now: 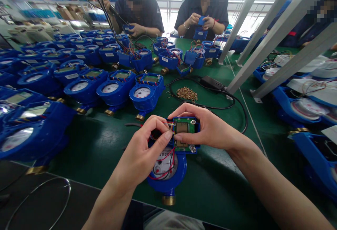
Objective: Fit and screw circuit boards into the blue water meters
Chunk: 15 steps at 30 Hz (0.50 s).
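On the green tabletop [218,184], near its front edge, sits a blue meter [181,174] with a round dial [164,165]. It lies between and below the two hands. The right hand [202,126] curves over the green board [184,132] at the top of the meter, thumb on the board's front and fingers at its far edge. The left hand [150,146] is at the board's left side, thumb and finger pinched together on the thin wires [171,124]. Red and black wires [168,170] loop over the dial. Past the hands lie a pile of small brass screws [186,94] and a black cord [244,109].
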{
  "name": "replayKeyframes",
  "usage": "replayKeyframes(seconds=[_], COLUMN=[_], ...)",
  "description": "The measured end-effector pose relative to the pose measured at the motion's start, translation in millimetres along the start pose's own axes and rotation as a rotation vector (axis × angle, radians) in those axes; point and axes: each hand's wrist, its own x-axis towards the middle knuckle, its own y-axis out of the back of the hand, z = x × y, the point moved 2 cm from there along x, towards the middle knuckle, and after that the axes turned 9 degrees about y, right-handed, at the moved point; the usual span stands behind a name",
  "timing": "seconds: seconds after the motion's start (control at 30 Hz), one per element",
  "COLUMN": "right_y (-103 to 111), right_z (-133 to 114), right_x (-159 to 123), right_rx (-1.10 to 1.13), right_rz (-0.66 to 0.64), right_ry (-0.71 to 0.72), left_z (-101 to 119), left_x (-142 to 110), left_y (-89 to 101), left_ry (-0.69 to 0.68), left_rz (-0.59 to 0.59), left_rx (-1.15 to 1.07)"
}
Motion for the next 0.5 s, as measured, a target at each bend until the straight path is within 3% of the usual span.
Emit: replayKeyframes(seconds=[0.5], right_y=[-3.4], right_z=[0.7], right_x=[-0.4], right_rx=[0.045], right_rz=[0.044], right_ry=[-0.032], left_z=[0.0], left_x=[-2.1], left_y=[-1.4], left_ry=[-0.013], left_rz=[0.008], left_rx=[0.052])
